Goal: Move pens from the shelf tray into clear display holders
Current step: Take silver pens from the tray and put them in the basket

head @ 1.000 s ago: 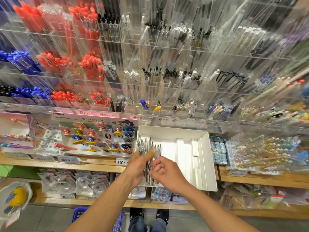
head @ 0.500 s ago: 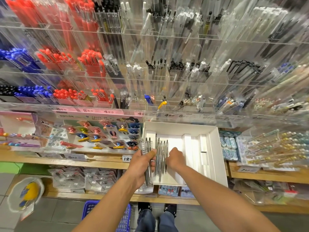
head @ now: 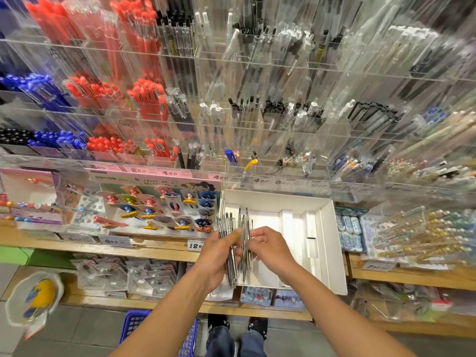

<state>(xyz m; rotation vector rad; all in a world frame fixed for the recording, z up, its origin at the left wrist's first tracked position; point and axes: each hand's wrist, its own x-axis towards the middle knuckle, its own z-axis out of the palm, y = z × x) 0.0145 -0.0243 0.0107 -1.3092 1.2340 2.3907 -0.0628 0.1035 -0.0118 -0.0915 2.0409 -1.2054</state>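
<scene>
Pens bunched upright, being gripped in left hand, fingers curling round the bundle, thumb pressing across the front. Right hand pinching a few more pens just beside the bundle, fingers clamped on them. Both hands hovering over the white tray sitting on the wooden shelf. Clear holders standing in rows above, already filled with pens.
</scene>
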